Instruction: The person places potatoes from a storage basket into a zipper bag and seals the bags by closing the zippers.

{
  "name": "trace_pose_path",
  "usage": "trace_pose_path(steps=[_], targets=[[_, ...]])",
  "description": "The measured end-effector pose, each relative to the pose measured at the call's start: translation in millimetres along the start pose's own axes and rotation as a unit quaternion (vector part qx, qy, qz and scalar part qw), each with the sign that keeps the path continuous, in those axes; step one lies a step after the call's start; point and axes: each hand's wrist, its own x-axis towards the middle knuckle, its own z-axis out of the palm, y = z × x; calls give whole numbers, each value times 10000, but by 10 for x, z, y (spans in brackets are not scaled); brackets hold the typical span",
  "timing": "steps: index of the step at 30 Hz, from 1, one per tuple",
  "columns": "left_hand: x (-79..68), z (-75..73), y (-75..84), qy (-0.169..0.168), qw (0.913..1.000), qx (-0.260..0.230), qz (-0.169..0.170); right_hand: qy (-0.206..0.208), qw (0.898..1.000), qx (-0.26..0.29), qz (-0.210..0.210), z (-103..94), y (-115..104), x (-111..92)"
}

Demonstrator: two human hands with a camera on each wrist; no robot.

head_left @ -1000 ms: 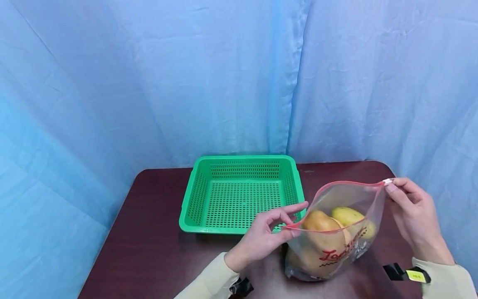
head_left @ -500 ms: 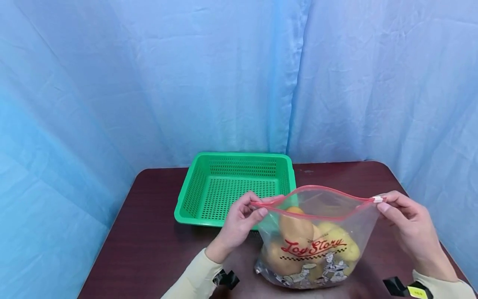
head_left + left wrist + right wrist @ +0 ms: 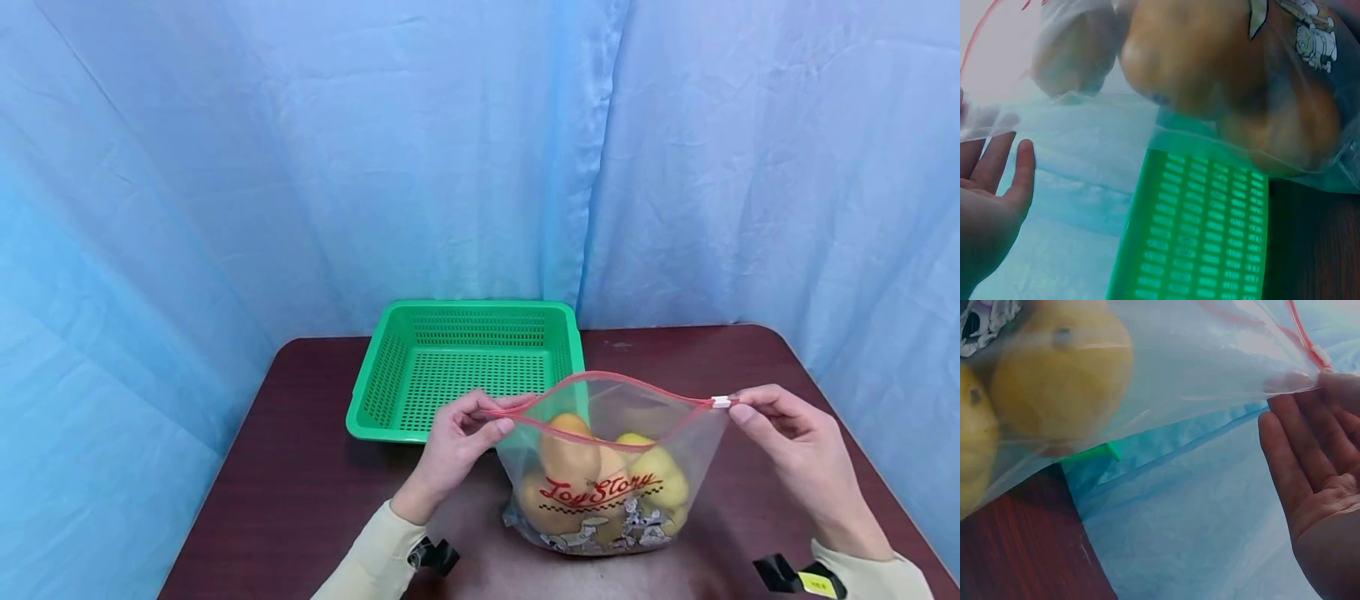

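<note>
A clear zip bag [image 3: 600, 492] with a red rim, a white slider [image 3: 721, 402] and "Toy Story" print stands on the table, its mouth partly spread. Inside, orange-tan round fruits [image 3: 567, 458] lie to the left and yellow mangoes [image 3: 660, 483] to the right; the film blurs them. My left hand [image 3: 453, 442] pinches the left end of the rim between thumb and fingers. At the opposite end, by the slider, my right hand [image 3: 798, 454] pinches the corner. In the right wrist view, the other fingers of the right hand [image 3: 1322, 450] extend below the film.
Behind the bag and to its left stands a green perforated plastic basket [image 3: 480, 379] with nothing in it. The dark wood table [image 3: 300, 467] carries everything, and blue curtains [image 3: 420, 167] hang along its back and sides.
Both hands have moved left with the bag, which now faces forward with its print in view. The left hand has taken a firmer pinch on the rim. The basket has shifted slightly left and back.
</note>
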Motion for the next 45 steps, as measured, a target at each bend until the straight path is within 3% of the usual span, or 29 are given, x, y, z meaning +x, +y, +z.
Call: trace_pose_path(steps=[4, 7, 15, 20, 24, 27, 33, 40, 45], targets=[[-27, -61, 20, 269, 9995, 129, -143, 72, 9997, 228, -93, 16, -17, -4], [-47, -89, 21, 362, 9982, 344, -324, 88, 10000, 47, 0, 53, -21, 1], [-40, -110, 67, 88, 9941, 828, -698, -99, 9997, -219, -1, 129, -35, 19], [100, -30, 209, -250, 9914, 1213, -414, -129, 9986, -491, -126, 133, -25, 64], [270, 87, 401, -397, 9832, 1781, -79, -41, 9982, -581, -123, 139, -39, 74], [411, 215, 562, -629, 9678, 2432, 178, 12, 9993, -377, -60, 141, -48, 69], [617, 472, 787, -1188, 9265, 3518, 608, 66, 9996, -260, -9, 158, -58, 63], [774, 753, 903, -1742, 9088, 3689, 875, 2, 9999, 44, -95, 169, -30, 53], [861, 934, 934, -2187, 8839, 4104, 498, -123, 9984, 475, -277, 180, -23, 60]])
